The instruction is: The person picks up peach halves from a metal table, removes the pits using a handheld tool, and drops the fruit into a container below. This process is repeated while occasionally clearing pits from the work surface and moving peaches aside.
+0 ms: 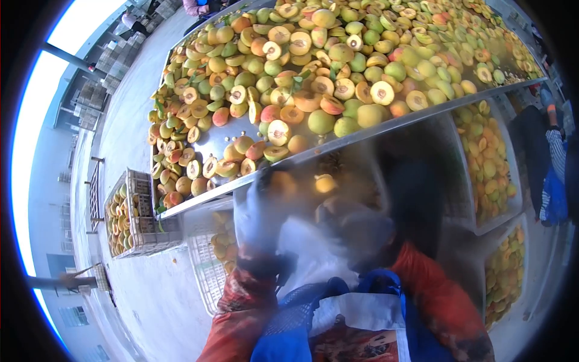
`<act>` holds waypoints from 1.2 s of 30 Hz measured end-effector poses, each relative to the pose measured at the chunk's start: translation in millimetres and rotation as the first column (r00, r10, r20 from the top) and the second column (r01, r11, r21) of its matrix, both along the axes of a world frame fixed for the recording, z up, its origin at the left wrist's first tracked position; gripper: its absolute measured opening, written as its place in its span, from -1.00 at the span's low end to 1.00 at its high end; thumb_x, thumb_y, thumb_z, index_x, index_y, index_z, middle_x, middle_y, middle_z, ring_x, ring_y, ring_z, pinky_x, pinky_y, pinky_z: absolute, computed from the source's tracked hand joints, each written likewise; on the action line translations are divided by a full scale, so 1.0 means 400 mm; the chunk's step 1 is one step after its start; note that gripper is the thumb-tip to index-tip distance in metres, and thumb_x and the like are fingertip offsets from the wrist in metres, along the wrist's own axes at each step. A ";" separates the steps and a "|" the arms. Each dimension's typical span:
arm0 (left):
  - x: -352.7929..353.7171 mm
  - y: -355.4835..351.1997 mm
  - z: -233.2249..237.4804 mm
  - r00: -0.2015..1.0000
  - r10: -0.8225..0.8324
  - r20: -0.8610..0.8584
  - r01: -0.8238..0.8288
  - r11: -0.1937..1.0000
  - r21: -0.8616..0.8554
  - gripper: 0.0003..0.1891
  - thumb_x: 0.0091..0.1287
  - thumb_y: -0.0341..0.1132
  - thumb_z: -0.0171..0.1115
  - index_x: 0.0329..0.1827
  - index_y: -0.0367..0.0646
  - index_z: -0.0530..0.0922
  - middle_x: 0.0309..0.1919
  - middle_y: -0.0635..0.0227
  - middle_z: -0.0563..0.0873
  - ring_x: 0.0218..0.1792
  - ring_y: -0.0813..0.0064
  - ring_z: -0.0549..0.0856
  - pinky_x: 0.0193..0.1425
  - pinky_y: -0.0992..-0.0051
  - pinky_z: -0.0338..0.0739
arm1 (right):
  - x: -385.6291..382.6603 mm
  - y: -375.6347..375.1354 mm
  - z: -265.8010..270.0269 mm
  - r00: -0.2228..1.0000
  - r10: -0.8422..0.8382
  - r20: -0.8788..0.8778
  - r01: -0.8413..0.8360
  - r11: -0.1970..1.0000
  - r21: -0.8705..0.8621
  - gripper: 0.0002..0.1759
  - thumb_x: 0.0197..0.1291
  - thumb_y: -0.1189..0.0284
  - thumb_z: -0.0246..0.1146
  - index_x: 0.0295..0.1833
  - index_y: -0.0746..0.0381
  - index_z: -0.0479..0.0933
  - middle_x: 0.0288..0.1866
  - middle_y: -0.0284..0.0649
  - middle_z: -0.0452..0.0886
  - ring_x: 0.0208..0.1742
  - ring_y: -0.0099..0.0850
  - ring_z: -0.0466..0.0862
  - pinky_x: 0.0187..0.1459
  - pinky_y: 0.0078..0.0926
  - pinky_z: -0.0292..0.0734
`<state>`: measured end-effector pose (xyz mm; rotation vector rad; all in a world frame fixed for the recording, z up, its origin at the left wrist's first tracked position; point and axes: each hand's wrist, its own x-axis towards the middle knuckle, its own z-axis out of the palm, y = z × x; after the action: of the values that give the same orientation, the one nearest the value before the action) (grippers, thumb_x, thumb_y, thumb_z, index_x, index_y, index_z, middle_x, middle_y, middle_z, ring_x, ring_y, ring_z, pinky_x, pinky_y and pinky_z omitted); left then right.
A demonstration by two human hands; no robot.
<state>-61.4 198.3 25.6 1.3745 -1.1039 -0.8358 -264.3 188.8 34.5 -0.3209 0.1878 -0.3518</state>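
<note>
Many yellow-fleshed peaches (382, 93), some whole and some cut in half with the stone showing, lie heaped on a metal table (232, 192). Just below the table's near edge, my gloved left hand (256, 211) is closed round an orange peach (282, 184), blurred by motion. My right hand (365, 235), also gloved, is lower and to the right, in front of my lap; its fingers are smeared and I cannot tell what they hold. A yellow peach piece (325, 183) shows between and beyond the two hands.
Crates of peaches stand on the floor at left (142, 226), under the table near my left arm (202, 253), and at right (487, 163) and lower right (505, 274). A co-worker's striped sleeve (556, 154) shows at far right. Stacked crates (117, 57) line the back left.
</note>
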 end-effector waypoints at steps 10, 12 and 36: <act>0.497 0.150 0.039 0.724 0.202 0.660 -0.465 0.849 0.250 -0.65 0.26 -0.09 0.07 -0.12 -0.18 0.58 -0.29 0.08 0.67 -0.21 0.28 0.66 -0.07 0.39 0.47 | -0.010 -0.045 -0.236 0.353 -0.753 -0.556 -0.646 0.234 -0.727 -0.58 -0.01 0.14 0.27 -0.17 0.24 0.48 -0.36 0.03 0.61 -0.32 -0.06 0.62 -0.25 -0.16 0.49; 0.455 0.003 0.048 0.598 0.030 0.801 -0.538 0.756 0.373 -0.56 0.24 0.03 0.04 -0.06 -0.13 0.58 -0.24 0.03 0.66 -0.09 0.15 0.63 -0.02 0.31 0.45 | -0.009 -0.050 -0.204 0.345 -0.752 -0.562 -0.657 0.234 -0.716 -0.57 -0.01 0.13 0.27 -0.17 0.24 0.48 -0.36 0.01 0.61 -0.31 -0.07 0.62 -0.25 -0.18 0.49; 0.037 0.053 -0.001 0.992 0.116 0.058 -0.110 0.989 -0.096 -0.66 0.28 -0.25 0.13 0.03 -0.30 0.48 -0.16 0.28 0.60 -0.15 0.48 0.57 0.01 0.51 0.45 | 0.181 -0.009 0.068 0.429 -0.890 0.155 -0.042 -0.190 -0.981 -0.84 0.13 0.38 0.20 -0.24 0.23 0.48 -0.45 -0.03 0.57 -0.36 -0.08 0.60 -0.36 -0.31 0.50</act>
<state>-46.5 219.4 25.2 1.3802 -1.0895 -0.6554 -191.8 185.2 61.6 -1.9755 0.9001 -1.2843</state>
